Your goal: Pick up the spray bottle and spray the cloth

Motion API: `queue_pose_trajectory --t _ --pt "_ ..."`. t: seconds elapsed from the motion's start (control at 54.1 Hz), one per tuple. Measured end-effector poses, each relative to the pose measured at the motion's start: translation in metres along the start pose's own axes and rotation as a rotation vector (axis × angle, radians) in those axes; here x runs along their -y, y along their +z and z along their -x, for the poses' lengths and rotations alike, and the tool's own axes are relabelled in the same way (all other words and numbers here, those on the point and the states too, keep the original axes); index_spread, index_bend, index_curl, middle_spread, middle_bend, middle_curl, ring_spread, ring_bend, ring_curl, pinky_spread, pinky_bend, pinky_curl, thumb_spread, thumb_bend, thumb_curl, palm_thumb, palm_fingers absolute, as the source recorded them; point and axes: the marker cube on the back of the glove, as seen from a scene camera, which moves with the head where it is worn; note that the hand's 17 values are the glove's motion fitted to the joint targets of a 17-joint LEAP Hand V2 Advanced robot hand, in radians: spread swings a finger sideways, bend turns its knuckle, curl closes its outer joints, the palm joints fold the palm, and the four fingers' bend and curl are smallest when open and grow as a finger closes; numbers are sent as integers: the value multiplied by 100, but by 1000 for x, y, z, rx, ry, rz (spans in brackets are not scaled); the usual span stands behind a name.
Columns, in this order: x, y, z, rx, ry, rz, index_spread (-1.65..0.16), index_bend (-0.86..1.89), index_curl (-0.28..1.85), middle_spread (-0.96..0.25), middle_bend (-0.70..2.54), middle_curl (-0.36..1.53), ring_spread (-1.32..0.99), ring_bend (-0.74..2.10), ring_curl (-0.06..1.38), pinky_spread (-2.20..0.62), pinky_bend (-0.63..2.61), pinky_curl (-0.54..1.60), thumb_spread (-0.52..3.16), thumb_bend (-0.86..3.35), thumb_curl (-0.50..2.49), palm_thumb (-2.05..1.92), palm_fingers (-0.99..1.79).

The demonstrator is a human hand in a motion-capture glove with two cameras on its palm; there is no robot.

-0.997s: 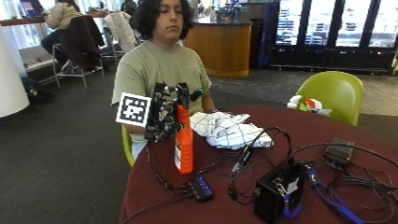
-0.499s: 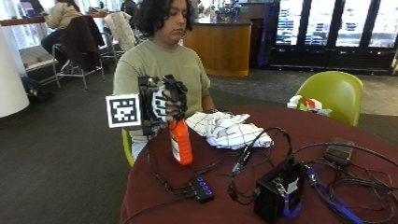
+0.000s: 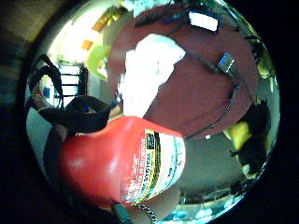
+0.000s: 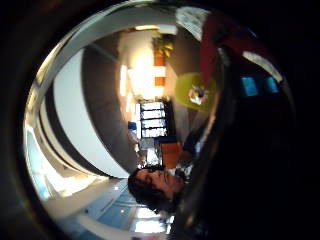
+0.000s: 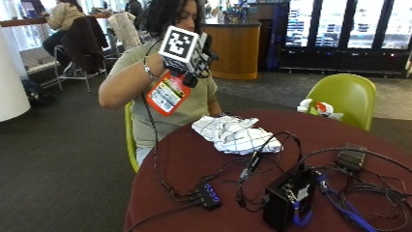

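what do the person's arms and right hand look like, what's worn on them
The right hand wears a black glove with black straps. The arm is bare below a short olive-green sleeve, with a thin metal chain bracelet at the wrist. The other hand is out of sight in these pictures.

We see dark carpet (image 5: 64, 164) across the left, a lime-green chair (image 5: 344, 96) at right, glass-door coolers (image 5: 347, 31) upper right, and a wooden counter (image 5: 235, 48) top centre.
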Motion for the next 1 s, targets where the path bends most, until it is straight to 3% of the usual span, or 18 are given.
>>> queue_pose_trajectory --t 0.296,0.425,0.646,0.813,0.997 --pt "79 67 -46 -153 454 445 -27 21 55 -18 61 56 -16 68 49 -22 49 43 56 -2 71 103 131" --pt "101 89 -80 -177 630 569 -26 20 56 -17 61 57 -15 69 49 -21 47 42 59 -2 72 103 132" --pt "120 110 -121 -228 792 670 -26 17 57 -16 63 57 -14 67 48 -19 48 42 67 -1 75 104 130" --pt "125 106 -90 -181 700 674 -26 17 57 -16 63 57 -13 67 47 -18 49 42 75 -1 77 105 128" --pt "136 85 9 -124 279 522 -26 16 56 -16 63 58 -13 67 47 -17 50 41 83 -1 78 105 127"
